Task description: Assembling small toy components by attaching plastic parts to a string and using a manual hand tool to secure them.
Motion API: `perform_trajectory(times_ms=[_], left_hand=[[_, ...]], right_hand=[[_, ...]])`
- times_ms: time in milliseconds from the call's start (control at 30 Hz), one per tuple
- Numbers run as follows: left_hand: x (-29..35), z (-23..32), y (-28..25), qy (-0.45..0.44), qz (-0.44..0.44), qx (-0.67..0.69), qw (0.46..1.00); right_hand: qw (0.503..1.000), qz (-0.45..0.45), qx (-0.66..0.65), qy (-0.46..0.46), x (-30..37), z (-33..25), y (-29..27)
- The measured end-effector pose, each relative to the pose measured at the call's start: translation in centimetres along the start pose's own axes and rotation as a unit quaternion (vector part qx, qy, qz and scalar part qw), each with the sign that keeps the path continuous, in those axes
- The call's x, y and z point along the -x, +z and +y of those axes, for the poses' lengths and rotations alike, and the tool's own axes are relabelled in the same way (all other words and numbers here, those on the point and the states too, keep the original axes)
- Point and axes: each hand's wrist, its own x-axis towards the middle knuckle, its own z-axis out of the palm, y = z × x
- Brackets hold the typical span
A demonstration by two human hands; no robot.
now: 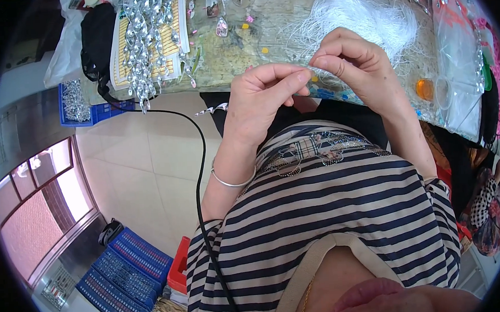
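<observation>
My left hand (266, 96) is closed in a pinch, thumb against the forefinger, at the table's near edge. Out from behind it sticks a short strand of clear faceted crystals (212, 109), which it seems to hold. Fingertip to fingertip with it, my right hand (353, 62) is also pinched. What lies between the two sets of fingertips is too fine to make out. Just beyond my right hand, a loose heap of white thread (367, 20) spreads over the worn table (222, 58).
Crystal strands (145, 48) hang over a yellow-striped board at the left, beside a black pouch (97, 42). A blue basket (98, 113) of crystals stands below. A black cable (201, 158) runs past my left arm. An amber disc (424, 89) and plastic bags (457, 60) lie right.
</observation>
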Motion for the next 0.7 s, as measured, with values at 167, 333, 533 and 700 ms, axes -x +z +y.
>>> perform_trajectory(times_ms=[167,333,533,700], left_hand=[[0.6,0.5,-0.8,0.046,0.006,-0.009,0.999],[0.7,0.9,-1.1,0.134,0.040,-0.079,0.987],[0.6,1.2,0.0,0.106,0.003,-0.013,0.994],[0.8,0.3,0.2,0.062,0.014,0.007,0.998]], right_hand=[[0.966,0.023,0.228,-0.119,-0.4,-2.2,-0.8],[0.993,0.024,0.119,0.005,0.2,-2.0,-1.8],[0.971,-0.002,-0.238,0.020,0.2,-3.3,-1.7],[0.998,0.006,-0.062,-0.023,-0.1,-2.9,0.6]])
